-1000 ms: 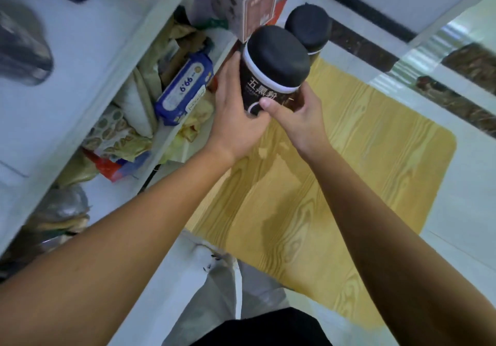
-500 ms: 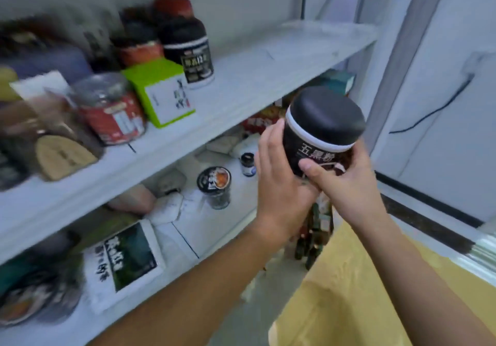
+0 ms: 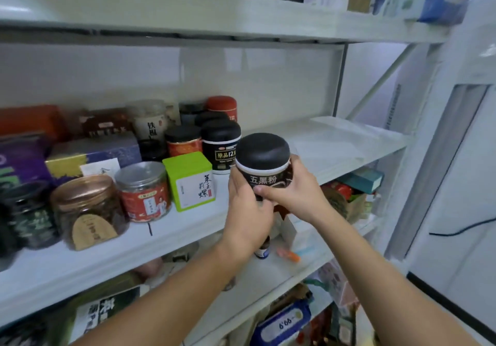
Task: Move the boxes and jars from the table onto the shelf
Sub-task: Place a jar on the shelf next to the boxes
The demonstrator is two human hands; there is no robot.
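Note:
I hold a black jar (image 3: 264, 163) with a rounded black lid, a white band and white characters upright in both hands, just in front of the middle shelf (image 3: 343, 141). My left hand (image 3: 247, 211) wraps its left side and bottom. My right hand (image 3: 292, 192) grips its right side, thumb across the label. The jar hangs at the shelf's front edge, right of a green tin box (image 3: 190, 180) and a similar black jar (image 3: 221, 144). Whether it touches the board is hidden by my hands.
The shelf's left half is packed with jars and boxes: a red-label clear jar (image 3: 143, 191), a brown-lid jar (image 3: 87, 211), a purple box (image 3: 94, 155). Its right half is bare board. Lower shelves (image 3: 268, 273) hold bags and small bottles. An upper shelf (image 3: 188, 15) spans above.
My view has swung up from the wooden table to the shelf. Both hands have carried the black jar up and forward to the middle shelf's front edge.

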